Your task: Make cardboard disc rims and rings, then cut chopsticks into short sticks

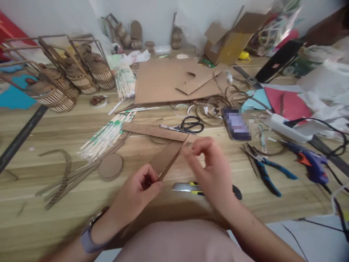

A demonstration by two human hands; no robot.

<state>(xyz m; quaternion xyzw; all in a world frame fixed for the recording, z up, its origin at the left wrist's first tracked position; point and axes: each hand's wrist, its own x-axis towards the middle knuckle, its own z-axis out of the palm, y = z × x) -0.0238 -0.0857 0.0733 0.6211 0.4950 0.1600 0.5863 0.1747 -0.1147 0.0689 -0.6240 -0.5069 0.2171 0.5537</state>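
My left hand (139, 191) is closed on the near end of a narrow brown cardboard strip (167, 157) that slants up to the right above the wooden table (40, 222). My right hand (211, 171) sits at the strip's far end, fingers curled and pinched near its tip; motion blur hides whether they touch it. A yellow-and-grey utility knife (185, 187) lies on the table just beneath my right hand. A cardboard disc (110, 166) rests left of my left hand.
Black scissors (188, 126), a phone (236, 123), blue-handled pliers (265, 169) and a purple glue gun (312, 163) lie to the right. Bundled wooden sticks (105, 136), a large cardboard sheet (169, 82) and slatted cardboard lanterns (57, 82) fill the left and back.
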